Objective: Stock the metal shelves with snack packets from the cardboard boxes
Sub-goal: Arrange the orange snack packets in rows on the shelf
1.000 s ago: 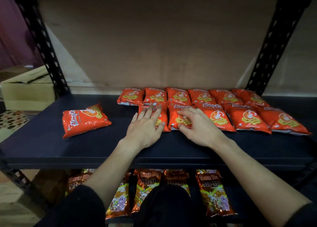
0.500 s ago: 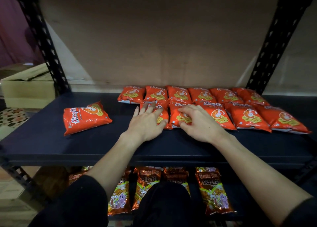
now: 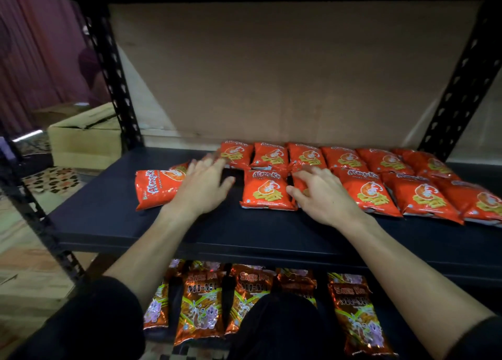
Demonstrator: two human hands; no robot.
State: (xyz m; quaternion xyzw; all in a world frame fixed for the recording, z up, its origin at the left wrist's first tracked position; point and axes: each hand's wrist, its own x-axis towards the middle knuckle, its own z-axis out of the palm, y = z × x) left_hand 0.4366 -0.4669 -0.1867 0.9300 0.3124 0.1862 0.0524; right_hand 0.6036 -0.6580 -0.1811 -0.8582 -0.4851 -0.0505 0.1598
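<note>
On the shelf (image 3: 108, 218), the left hand (image 3: 201, 189) spread wide fingers over a sideways packet (image 3: 154, 188), while the right hand (image 3: 324, 198) laid relaxed fingers on the front row (image 3: 366, 194).

Dim, warm light; dark bowed edges, left fingers (image 3: 209, 160) motion-blurred.
</note>
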